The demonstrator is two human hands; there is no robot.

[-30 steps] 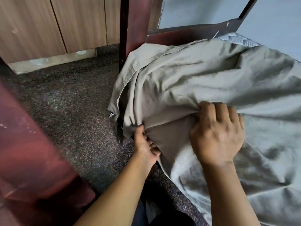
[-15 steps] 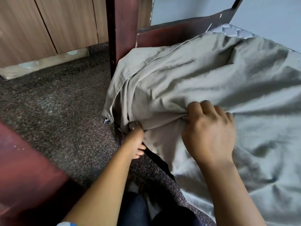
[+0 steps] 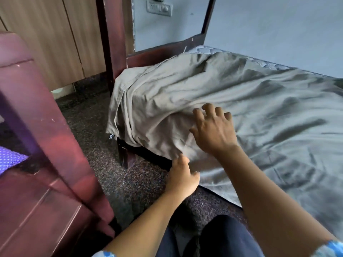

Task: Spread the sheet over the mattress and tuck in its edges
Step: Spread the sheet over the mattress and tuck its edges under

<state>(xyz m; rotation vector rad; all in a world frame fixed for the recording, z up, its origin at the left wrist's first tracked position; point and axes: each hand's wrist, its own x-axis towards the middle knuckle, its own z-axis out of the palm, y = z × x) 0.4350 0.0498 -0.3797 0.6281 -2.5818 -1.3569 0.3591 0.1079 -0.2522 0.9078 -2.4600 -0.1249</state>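
Note:
A wrinkled grey-green sheet (image 3: 250,101) lies over the mattress, whose quilted top (image 3: 204,50) shows bare at the far corner. The sheet's corner hangs bunched over the near bed corner beside the dark wooden bedpost (image 3: 111,52). My right hand (image 3: 213,130) hovers with fingers spread over the sheet at the mattress edge, holding nothing. My left hand (image 3: 182,177) is low at the bed's side, fingertips under the sheet's hanging lower edge; its grip is hidden.
A dark red wooden piece of furniture (image 3: 46,164) stands close on the left. Speckled dark floor (image 3: 89,117) runs between it and the bed. Wooden cabinet doors (image 3: 55,34) and a wall switch plate (image 3: 158,7) are behind.
My right hand has let go of the bunched sheet and opened above it. My left hand has shifted right along the lower edge. The view has pulled back and up.

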